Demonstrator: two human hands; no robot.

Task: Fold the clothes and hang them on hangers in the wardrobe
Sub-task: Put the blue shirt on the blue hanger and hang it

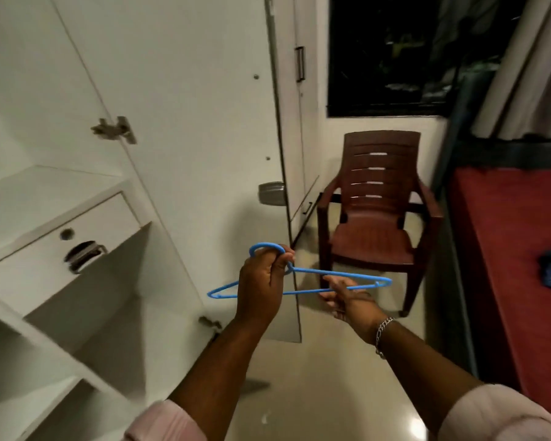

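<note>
Left hand [261,289] curling its grip tight around the neck of the blue hanger [315,281] (held level beside the open wardrobe [77,218]), right hand [344,296] pinching its lower bar, fingers closing on it

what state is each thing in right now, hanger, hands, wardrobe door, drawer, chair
blue hanger: bare, held flat in both hands
left hand: grips the hanger at its hook
right hand: holds the hanger's right arm
wardrobe door: swung open
drawer: closed
chair: upright, unoccupied
</note>
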